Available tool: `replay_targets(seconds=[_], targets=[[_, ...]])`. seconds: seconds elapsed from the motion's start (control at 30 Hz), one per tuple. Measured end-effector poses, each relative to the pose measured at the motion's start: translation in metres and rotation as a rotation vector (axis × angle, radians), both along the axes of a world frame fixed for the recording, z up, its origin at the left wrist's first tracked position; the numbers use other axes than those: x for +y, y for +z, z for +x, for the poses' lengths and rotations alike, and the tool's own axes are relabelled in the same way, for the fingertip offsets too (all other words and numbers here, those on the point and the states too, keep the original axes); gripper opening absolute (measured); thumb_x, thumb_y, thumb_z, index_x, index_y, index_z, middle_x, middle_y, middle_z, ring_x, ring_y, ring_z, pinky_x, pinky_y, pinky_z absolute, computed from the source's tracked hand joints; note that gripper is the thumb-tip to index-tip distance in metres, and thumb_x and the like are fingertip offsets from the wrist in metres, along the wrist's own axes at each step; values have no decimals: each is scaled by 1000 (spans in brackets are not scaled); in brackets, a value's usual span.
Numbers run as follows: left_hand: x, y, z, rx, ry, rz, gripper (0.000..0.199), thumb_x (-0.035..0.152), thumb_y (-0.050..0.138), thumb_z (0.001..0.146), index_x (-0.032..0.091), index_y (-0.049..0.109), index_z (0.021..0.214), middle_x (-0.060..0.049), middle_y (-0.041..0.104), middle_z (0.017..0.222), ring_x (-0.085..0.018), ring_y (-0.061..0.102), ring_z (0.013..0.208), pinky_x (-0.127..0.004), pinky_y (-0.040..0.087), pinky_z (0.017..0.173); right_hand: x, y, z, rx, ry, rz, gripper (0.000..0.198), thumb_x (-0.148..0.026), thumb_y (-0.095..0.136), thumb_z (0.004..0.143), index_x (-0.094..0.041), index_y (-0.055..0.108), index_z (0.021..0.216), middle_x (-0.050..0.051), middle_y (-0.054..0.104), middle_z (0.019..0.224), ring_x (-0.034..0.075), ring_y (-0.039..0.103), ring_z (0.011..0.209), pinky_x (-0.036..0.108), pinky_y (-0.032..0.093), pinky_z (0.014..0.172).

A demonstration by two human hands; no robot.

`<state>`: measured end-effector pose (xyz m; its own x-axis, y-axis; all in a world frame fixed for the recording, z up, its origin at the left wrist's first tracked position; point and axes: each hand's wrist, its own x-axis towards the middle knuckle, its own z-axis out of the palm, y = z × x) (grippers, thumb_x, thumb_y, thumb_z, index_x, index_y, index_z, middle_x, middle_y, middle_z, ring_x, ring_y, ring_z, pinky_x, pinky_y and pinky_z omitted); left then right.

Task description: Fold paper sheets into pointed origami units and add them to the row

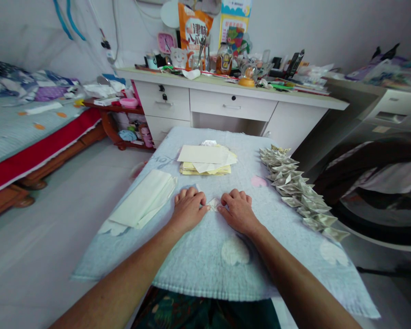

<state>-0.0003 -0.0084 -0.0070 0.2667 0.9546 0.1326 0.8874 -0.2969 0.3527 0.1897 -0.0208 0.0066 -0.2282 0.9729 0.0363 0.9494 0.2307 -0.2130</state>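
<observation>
A small folded piece of pale paper (213,204) lies between my hands on the cloth-covered table. My left hand (188,210) is closed, its thumb and finger at the paper's left end. At the right end, my right hand (238,211) has its thumb and curled fingers on the paper. Just beyond the hands sits a stack of cream and yellow paper sheets (205,155). To the left lies a pile of pale green paper (144,198). Along the right side runs a row of several pointed, folded paper pieces (296,187).
A light blue cloth (198,256) covers the table. Behind it stands a white desk (233,103) crowded with bottles, a pink clock (166,42) and an orange bag (193,32). A bed (37,132) is at left, a washing machine (393,114) at right.
</observation>
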Motion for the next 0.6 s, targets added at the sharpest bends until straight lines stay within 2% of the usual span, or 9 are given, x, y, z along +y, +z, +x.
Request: replay_targets(seconds=[0.2,0.33,0.47,0.6], targets=[[0,-1,0,-11,-3,11,14,38,61,81,24,59,84,-3,56,98,-25,46,97,-39,33,81,2,-2,9,19,35,2,20,-40,56,87,-24,58,99,6,52,102,24,43,97,36,29,81],[0,-3,0,-44,-64,37,13,34,61,82,25,60,92,-3,57,102,-25,46,100,-39,33,83,3,-3,9,86,72,18,16,-35,56,87,-21,58,94,6,53,100,23,43,96,36,30,83],[2,-4,1,-89,-110,44,19,36,63,80,25,61,96,-3,58,104,-25,47,101,-40,33,85,3,-6,5,160,118,76,27,-38,59,85,-20,57,104,8,52,105,25,43,100,38,31,86],[4,-1,4,-172,-139,22,20,31,67,74,22,58,90,-3,59,100,-25,48,97,-38,35,82,5,-10,2,207,157,91,32,-39,63,82,-20,57,107,9,52,108,26,43,102,39,32,87]])
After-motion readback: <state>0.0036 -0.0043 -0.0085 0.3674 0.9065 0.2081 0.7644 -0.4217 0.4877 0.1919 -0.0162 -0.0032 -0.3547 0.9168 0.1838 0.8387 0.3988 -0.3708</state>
